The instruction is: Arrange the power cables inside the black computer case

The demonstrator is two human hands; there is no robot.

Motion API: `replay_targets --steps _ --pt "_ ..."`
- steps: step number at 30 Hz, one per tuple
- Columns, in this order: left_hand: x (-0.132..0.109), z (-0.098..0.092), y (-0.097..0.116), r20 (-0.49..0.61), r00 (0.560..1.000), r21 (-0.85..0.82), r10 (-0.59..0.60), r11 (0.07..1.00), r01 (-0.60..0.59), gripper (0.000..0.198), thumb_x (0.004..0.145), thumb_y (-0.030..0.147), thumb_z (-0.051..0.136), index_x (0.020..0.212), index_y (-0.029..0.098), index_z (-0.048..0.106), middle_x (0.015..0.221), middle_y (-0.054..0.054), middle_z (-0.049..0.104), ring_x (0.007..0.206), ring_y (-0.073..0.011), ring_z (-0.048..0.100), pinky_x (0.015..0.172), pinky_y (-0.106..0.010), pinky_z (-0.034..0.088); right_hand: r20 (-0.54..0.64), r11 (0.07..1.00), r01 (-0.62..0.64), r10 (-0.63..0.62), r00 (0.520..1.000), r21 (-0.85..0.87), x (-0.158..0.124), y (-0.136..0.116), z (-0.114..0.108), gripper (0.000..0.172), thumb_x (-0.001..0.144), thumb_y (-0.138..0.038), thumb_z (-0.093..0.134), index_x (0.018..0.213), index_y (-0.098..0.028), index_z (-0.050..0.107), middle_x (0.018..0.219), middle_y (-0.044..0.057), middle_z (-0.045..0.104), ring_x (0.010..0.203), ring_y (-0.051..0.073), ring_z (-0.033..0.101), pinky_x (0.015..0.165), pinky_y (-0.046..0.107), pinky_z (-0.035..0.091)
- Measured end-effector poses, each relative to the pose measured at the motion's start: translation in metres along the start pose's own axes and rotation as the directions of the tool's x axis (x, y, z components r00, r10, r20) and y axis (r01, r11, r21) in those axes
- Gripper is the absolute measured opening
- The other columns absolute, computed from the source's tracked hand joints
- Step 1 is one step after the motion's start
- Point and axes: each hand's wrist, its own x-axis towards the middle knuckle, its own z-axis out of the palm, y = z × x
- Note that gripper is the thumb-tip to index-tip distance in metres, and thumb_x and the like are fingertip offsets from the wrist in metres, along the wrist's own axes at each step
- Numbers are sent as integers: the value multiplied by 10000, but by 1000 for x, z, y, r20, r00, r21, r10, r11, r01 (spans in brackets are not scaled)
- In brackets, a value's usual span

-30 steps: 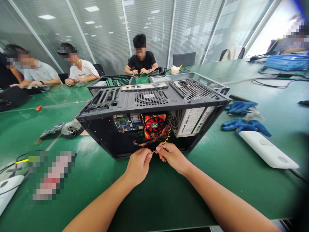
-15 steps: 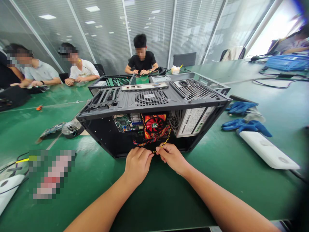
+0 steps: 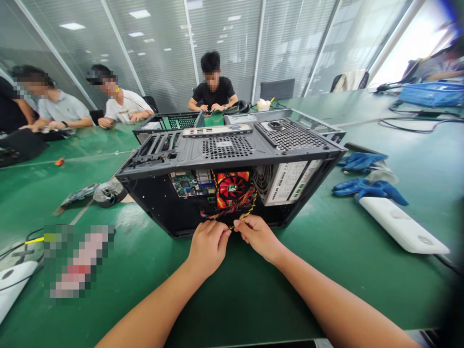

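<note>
A black computer case [image 3: 224, 159] stands in front of me with its open side facing me. Inside show a red fan [image 3: 233, 186], a green circuit board [image 3: 185, 183] and a power supply [image 3: 290, 182] with a white label. A twisted yellow and black cable [image 3: 251, 208] hangs out of the case. My left hand [image 3: 209, 244] pinches it from the left, at the case's lower edge. Close beside, my right hand [image 3: 258, 235] pinches the same cable between thumb and fingers. The cable's end is hidden by my fingers.
Blue gloves [image 3: 369, 187] and a white power strip [image 3: 402, 224] lie at the right. Clear plastic-wrapped parts [image 3: 108, 192] lie left of the case. A second open case [image 3: 170, 119] stands behind. Several people sit across the green table [image 3: 141, 290]. A blue basket [image 3: 433, 94] is far right.
Both hands keep their grip on the cable with hardly any movement. At the far left, a person in white has shifted an arm slightly to the right.
</note>
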Motion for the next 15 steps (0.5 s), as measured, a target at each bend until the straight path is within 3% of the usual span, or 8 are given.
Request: replay_targets --steps 8,15 --pt "-1 4 -2 -120 986 105 116 989 -104 157 919 303 549 845 179 613 754 -42 638 723 -183 564 691 -327 394 -5 999 36 -36 999 -23 0 1 2 404 848 -489 545 581 -187 515 503 -50 398 467 94 357 468 252 290" --pt "-2 2 0 -97 991 63 89 995 -83 132 932 240 512 879 184 619 780 -35 672 718 -171 589 697 -326 402 16 998 -20 20 1000 55 -1 -1 4 365 822 -474 562 595 -189 531 448 -66 371 431 89 326 449 249 266"
